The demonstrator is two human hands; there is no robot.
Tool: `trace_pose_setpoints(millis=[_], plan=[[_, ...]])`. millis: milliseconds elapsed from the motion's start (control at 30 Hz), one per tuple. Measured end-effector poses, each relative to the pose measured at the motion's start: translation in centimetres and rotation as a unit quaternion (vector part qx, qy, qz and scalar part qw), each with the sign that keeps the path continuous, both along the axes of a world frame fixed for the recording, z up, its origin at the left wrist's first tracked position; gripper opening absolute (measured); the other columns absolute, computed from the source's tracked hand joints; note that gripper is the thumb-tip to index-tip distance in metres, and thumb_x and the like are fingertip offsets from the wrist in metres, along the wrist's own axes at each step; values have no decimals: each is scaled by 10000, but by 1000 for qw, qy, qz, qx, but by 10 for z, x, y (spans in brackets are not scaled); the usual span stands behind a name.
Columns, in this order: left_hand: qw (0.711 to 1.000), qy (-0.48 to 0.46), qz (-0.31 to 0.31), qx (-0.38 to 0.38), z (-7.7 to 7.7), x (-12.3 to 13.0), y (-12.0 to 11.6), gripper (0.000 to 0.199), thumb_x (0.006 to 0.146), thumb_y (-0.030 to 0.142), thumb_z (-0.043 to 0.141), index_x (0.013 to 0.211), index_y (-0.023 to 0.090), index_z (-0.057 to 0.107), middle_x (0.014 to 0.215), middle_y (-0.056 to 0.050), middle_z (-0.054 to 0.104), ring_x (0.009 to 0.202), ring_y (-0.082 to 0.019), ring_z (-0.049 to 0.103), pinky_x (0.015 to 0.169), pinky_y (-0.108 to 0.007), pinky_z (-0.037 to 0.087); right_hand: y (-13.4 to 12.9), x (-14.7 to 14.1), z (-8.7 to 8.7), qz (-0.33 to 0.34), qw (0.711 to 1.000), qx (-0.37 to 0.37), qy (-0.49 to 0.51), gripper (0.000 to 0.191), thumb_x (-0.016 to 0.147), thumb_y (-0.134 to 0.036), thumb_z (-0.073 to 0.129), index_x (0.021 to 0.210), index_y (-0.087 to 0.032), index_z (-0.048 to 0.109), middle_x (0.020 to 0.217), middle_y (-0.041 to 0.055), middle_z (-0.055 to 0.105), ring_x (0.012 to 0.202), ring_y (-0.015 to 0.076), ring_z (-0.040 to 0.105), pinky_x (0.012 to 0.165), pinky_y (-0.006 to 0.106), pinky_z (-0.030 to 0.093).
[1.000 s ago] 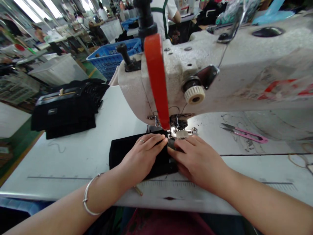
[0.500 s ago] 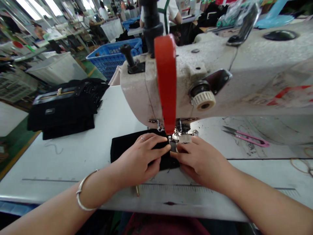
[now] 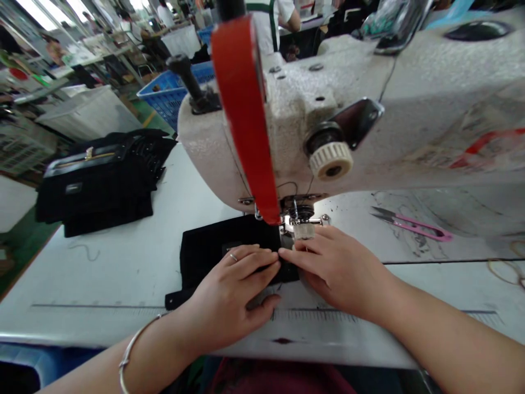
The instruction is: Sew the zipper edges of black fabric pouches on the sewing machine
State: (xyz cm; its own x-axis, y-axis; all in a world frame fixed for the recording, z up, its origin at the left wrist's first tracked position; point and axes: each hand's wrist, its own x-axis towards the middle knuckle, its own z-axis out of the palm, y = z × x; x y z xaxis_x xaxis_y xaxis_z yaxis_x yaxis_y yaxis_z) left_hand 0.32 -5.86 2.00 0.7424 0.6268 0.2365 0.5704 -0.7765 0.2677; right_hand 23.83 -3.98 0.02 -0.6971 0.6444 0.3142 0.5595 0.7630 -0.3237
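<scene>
Black fabric (image 3: pixel 217 241) runs sideways, right end at the presser foot (image 3: pixel 304 230).

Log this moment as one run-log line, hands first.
left hand: on black fabric piece | right hand: on fabric, by silver presser foot | pink-handled snips: on white table

Strip ceiling lights (image 3: pixel 35 10) above a green floor (image 3: pixel 22 246), blue plastic crate (image 3: pixel 164 96), white bin (image 3: pixel 88 114)

- My left hand (image 3: pixel 227 301) lies palm down, fingers together and slightly curved, thumb spread low.
- My right hand (image 3: pixel 338 268) lies palm down, fingers extended, their tips just beside the left fingertips (image 3: pixel 266 261).
- My left forearm (image 3: pixel 151 361) and my right forearm (image 3: pixel 447 328) angle inward from the lower corners.
</scene>
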Motion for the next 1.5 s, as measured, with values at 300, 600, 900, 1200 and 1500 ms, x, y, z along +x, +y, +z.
trace_pose_setpoints(millis=[300, 600, 900, 1200, 1500], plan=[[999, -20, -33, 25, -6, -4, 20, 331, 879, 231, 604, 1187, 115, 634, 1191, -96, 669, 1140, -200, 607, 1063, -382, 489, 1, -5, -2, -31, 999, 16, -31, 341, 853, -102, 499, 1163, -145, 632, 969, 93, 661, 873, 250, 595, 778, 419, 474], [997, -38, -39, 63, -10, -5, 53, 279, 876, 249, 596, 1122, 131, 654, 1139, -75, 691, 1075, -206, 638, 992, -357, 527, 4, -7, -3, -64, 996, -22, -50, 361, 874, -114, 454, 1206, -127, 595, 1043, 115, 631, 920, 271, 570, 812, 433, 482], [996, -12, -71, 47, -10, -8, 79, 272, 935, 333, 565, 1107, 156, 679, 1086, -79, 701, 1089, -204, 628, 1002, -372, 495, 3, -9, -5, -88, 996, -27, -16, 325, 881, -127, 442, 1176, -147, 575, 1021, 109, 634, 906, 254, 579, 785, 404, 486], [995, -44, -84, 35, -18, -34, 104, 217, 956, 286, 550, 1103, 227, 697, 1100, -50, 716, 1035, -173, 657, 960, -360, 526, 10, 1, 1, -237, 970, 34, -43, 181, 936, -291, 487, 897, -152, 595, 941, 124, 602, 885, 261, 547, 746, 381, 443], [996, -78, -24, 37, -16, -7, 64, 152, 932, 200, 582, 1019, 197, 707, 1032, -18, 733, 967, -143, 677, 912, -310, 548, 10, -3, 2, -135, 989, 58, 12, 189, 925, -258, 541, 835, -156, 671, 859, 83, 657, 845, 222, 546, 782, 370, 457]])
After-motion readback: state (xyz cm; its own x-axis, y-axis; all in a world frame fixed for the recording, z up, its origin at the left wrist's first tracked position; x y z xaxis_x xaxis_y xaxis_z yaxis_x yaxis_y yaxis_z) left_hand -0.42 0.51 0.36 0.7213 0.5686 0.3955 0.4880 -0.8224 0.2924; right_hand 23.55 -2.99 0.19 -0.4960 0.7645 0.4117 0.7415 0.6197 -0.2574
